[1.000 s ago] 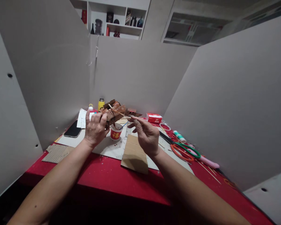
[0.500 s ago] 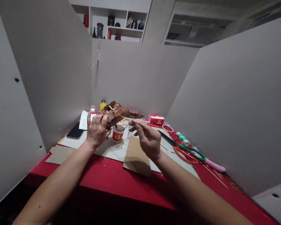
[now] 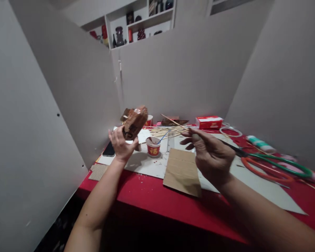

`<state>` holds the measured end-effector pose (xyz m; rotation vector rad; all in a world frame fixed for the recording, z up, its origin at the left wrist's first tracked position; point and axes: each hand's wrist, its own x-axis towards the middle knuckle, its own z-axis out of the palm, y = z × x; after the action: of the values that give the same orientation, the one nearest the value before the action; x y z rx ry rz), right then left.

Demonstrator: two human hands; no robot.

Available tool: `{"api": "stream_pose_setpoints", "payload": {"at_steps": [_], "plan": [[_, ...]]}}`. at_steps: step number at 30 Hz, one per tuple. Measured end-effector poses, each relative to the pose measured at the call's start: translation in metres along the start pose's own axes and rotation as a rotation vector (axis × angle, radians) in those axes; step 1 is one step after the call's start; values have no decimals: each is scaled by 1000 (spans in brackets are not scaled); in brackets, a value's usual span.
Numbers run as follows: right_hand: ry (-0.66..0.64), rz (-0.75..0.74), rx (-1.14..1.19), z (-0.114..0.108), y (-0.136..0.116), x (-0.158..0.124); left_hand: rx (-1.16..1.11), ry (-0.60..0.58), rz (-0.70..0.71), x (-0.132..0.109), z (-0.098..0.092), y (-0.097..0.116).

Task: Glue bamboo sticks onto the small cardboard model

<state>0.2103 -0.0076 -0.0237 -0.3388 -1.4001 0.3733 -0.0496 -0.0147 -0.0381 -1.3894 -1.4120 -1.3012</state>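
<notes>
My left hand [image 3: 122,144] is closed around a brown painted cardboard model [image 3: 135,122], held tilted above the table's left part. Between the thumb and fingers of my right hand [image 3: 208,152] is a thin wooden stick [image 3: 174,121], its tip pointing up and left, apart from the model. Below and between the hands stands a red and white paper cup [image 3: 153,148] with a blue stick leaning in it and dark stuff inside. A flat piece of brown cardboard [image 3: 182,171] lies at the near edge, below my right hand.
Several wooden sticks [image 3: 162,131] lie behind the cup. Scissors with green and orange handles [image 3: 267,169] and a green-white roll [image 3: 261,144] are at the right. A red box [image 3: 209,122] stands at the back. A phone [image 3: 109,150] and corrugated cardboard [image 3: 98,172] lie left. Grey panels enclose the table.
The view has turned, shifting the scene rightward. My right hand has drawn the stick away from the model, to the right. My left hand has tipped the model more upright.
</notes>
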Motion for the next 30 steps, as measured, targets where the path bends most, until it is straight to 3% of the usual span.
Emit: {"api": "stream_pose_setpoints", "payload": {"at_steps": [3,6,13,19,23,30], "plan": [[38,-12,0,-5,10,7,-125,64,-149,7,-2,-1],[30,-71,-2,-9,16,14,-348,55,-367,14,-5,4],[34,-99,35,-9,5,22,-914,-3,-888,27,-16,39],[1,-92,56,-12,-4,26,-1243,-196,-1210,52,-37,56],[12,-146,50,-14,-2,28,-1350,-293,-1323,63,-40,57],[-12,-129,-14,-13,11,24,-1483,-462,-1320,54,-28,62]]}}
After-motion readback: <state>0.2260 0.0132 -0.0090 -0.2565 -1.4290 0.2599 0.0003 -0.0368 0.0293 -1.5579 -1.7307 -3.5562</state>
